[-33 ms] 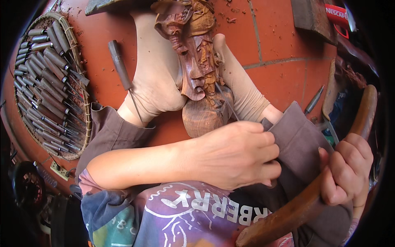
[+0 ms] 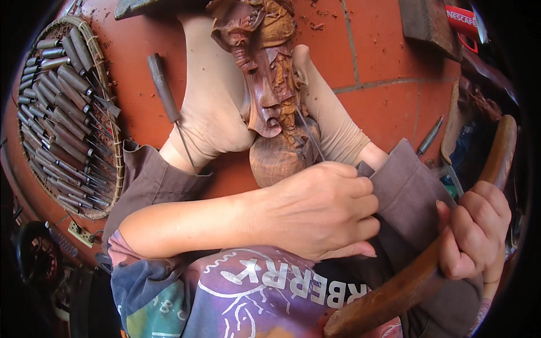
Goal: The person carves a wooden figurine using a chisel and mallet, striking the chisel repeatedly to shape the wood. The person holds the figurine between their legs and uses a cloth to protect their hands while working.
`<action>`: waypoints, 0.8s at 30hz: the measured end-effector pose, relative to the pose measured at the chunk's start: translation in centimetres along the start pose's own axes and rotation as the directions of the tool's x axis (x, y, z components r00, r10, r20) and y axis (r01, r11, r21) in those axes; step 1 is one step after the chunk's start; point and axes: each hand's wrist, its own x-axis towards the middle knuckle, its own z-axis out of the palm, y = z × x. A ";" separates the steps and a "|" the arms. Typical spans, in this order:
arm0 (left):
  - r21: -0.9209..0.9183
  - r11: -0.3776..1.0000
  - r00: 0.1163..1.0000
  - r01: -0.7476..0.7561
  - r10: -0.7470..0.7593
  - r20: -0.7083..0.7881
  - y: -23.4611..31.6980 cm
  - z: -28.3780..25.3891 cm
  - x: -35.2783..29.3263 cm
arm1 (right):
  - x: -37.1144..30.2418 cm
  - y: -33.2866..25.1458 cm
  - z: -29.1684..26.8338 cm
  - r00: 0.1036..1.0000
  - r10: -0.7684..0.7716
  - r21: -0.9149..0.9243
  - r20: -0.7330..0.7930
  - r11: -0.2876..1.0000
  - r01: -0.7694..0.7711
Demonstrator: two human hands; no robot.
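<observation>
Left hand (image 2: 321,211) curled tight around the dark handle of a thin chisel (image 2: 309,135), blade running up and away from the knuckles to meet the carved wooden figure (image 2: 270,84) — figure just beyond the hand, pinned between two socked feet (image 2: 217,121) on the red tile floor (image 2: 383,73). Right hand (image 2: 470,234) off to the side, wrapped closed around a curved wooden mallet (image 2: 417,281) slanting down past the wrist. Far out past the left forearm, a woven tray (image 2: 110,90) packed with chisels — one loose chisel (image 2: 163,87) nearer the feet.

Chisel (image 2: 309,134) handle inside left hand (image 2: 321,211); carving (image 2: 270,73) top cut off.
</observation>
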 end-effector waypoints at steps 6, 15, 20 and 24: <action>0.086 0.996 1.000 -0.011 0.012 -0.008 -1.1 -1.2 -1.4 | 0.7 0.1 0.5 0.999 -0.020 0.005 0.047 1.000 0.020; 0.136 0.991 0.999 -0.002 0.009 -0.050 -1.6 -1.5 -1.4 | 1.4 0.0 0.4 0.994 -0.024 0.069 0.102 0.997 0.017; 0.107 0.994 0.999 0.013 -0.008 -0.052 -1.7 -1.7 -1.4 | 2.2 0.2 0.1 0.992 -0.032 0.167 0.122 0.986 0.011; 0.117 0.993 0.999 0.006 -0.001 -0.044 -2.0 -1.5 -1.5 | 2.2 0.2 0.0 0.987 -0.030 0.185 0.157 0.983 0.000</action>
